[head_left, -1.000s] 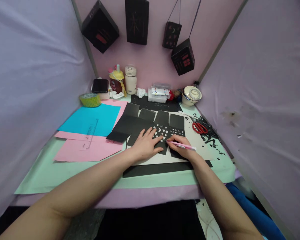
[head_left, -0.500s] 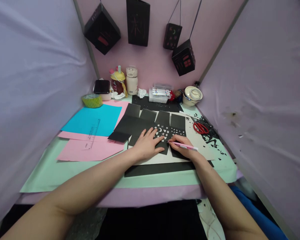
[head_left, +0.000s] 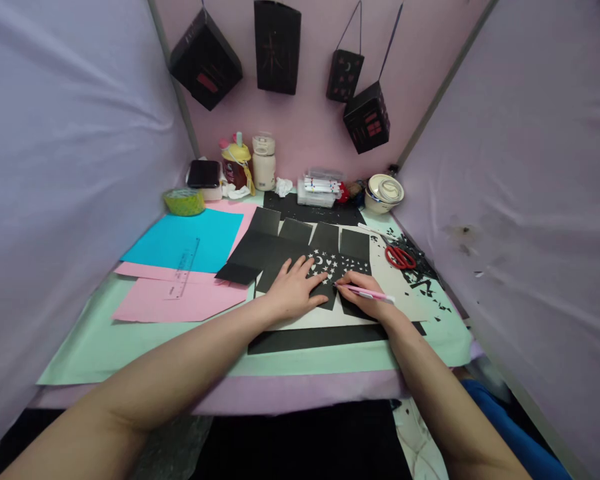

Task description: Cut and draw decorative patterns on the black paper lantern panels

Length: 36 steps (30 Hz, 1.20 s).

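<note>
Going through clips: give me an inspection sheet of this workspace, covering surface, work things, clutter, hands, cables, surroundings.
Surface: pale green cover, white sheet under the work.
Work things: black paper with star, heart and moon shapes; pink pen-like tool.
Clutter: black scraps, red-handled scissors, clear ruler.
Hands: left hand spread on the black paper; right hand grips the tool.
Cables: nothing seen, only cords on hanging boxes.
Surroundings: pink wall behind, pale drapes both sides.
</note>
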Available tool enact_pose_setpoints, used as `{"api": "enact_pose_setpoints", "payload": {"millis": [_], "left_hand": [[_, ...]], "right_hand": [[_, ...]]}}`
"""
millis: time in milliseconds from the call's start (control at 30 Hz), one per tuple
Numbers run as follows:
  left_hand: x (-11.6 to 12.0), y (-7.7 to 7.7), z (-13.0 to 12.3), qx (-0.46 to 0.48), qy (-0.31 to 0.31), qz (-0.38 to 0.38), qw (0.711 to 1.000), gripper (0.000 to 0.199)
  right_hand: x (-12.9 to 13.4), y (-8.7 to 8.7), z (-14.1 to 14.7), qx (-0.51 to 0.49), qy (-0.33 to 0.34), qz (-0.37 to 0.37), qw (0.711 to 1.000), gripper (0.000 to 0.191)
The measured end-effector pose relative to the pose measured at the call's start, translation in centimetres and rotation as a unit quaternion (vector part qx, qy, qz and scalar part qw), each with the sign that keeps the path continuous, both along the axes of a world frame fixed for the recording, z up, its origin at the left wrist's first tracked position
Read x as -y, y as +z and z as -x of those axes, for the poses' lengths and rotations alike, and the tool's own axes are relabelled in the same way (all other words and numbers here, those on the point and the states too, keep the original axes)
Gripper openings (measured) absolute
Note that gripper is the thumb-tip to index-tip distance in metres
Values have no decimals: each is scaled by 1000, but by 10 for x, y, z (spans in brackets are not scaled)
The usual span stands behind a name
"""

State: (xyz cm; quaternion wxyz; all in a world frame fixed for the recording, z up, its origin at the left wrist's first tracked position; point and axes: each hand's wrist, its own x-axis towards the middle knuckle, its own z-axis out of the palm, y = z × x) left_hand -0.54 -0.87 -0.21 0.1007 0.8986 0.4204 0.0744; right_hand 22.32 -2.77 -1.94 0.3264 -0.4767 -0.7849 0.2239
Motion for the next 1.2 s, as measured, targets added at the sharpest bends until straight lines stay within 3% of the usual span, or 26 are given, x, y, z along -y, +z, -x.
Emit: {"api": "enact_pose_setpoints", "payload": {"millis": [767,1200], "left_hand": [[-1,-1,1,1,-1,5,1000,57],[-1,0,0,3,-1,8,1000,57]], "right_hand": [[1,8,1,12,37,-4,999,15],[1,5,0,12,27,-1,1000,18]]}}
